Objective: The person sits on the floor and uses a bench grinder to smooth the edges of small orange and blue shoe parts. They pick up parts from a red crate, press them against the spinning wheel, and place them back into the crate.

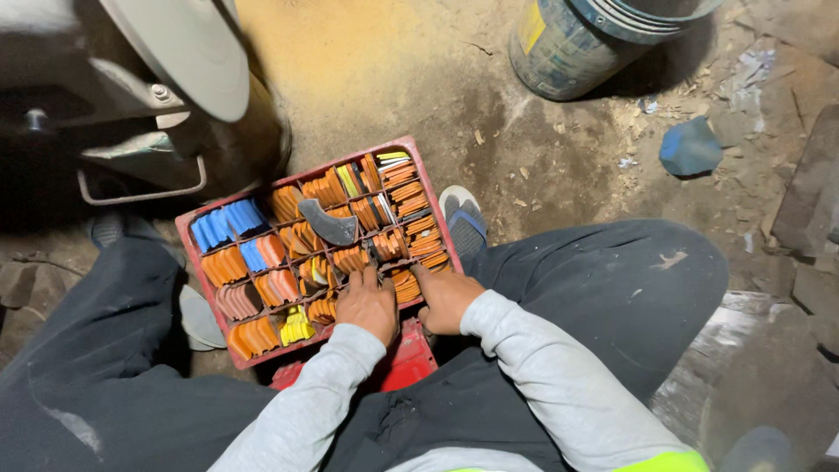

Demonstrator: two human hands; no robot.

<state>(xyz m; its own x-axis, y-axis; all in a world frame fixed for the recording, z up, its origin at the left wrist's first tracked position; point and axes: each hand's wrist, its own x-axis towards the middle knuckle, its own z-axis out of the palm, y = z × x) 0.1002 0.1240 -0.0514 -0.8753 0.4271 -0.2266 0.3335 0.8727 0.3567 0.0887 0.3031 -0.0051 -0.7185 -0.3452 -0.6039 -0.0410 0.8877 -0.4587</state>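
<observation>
Both hands, left hand [367, 306] and right hand [447, 300], rest knuckles-up on the red tray [185, 229].

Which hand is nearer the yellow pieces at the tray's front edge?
Left. The left hand rests just right of the yellow pieces; the right hand is farther right, at the red tray's near corner.

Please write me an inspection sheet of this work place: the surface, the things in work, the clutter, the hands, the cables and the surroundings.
Surface: dusty dirt floor, scattered chips.
Job's things: red compartment tray filled with orange, blue and yellow curved pieces; one grey curved piece lies on top.
Clutter: blue lump and debris on the floor at right.
Hands: left hand and right hand rest on the tray's near compartments, fingers among orange pieces; grip cannot be told.
Cables: nothing seen.
Surroundings: metal drum at top, grey machine at top left, person's dark trousers around the tray.
</observation>
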